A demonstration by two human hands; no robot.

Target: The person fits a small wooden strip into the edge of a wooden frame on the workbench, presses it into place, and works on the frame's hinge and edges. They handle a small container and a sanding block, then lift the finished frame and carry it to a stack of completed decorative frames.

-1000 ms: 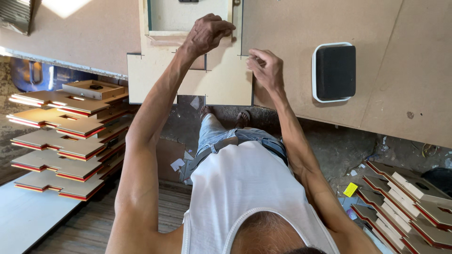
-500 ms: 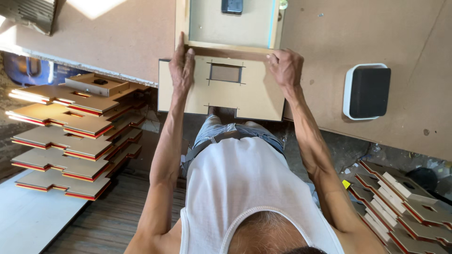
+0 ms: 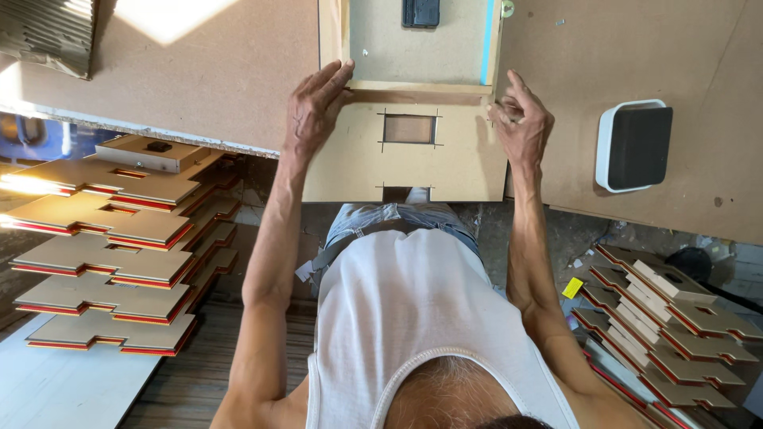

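A flat brown board panel (image 3: 413, 163) with a rectangular cut-out (image 3: 409, 129) lies at the near edge of the workbench (image 3: 222, 71), overhanging it. Behind it stands an open shallow box frame (image 3: 421, 52) with a dark block (image 3: 420, 12) inside. My left hand (image 3: 314, 107) presses on the panel's far left corner, fingers spread against the frame's wall. My right hand (image 3: 520, 119) rests on the panel's far right corner, fingers bent at the frame's edge.
A white tray holding a dark pad (image 3: 636, 144) sits on the bench at right. Stacks of cut board panels with red edges stand at left (image 3: 111, 246) and at lower right (image 3: 668, 318). Scraps litter the floor.
The view has tilted down. My hands moved from the top of the frame down to the far corners of the panel and spread apart.
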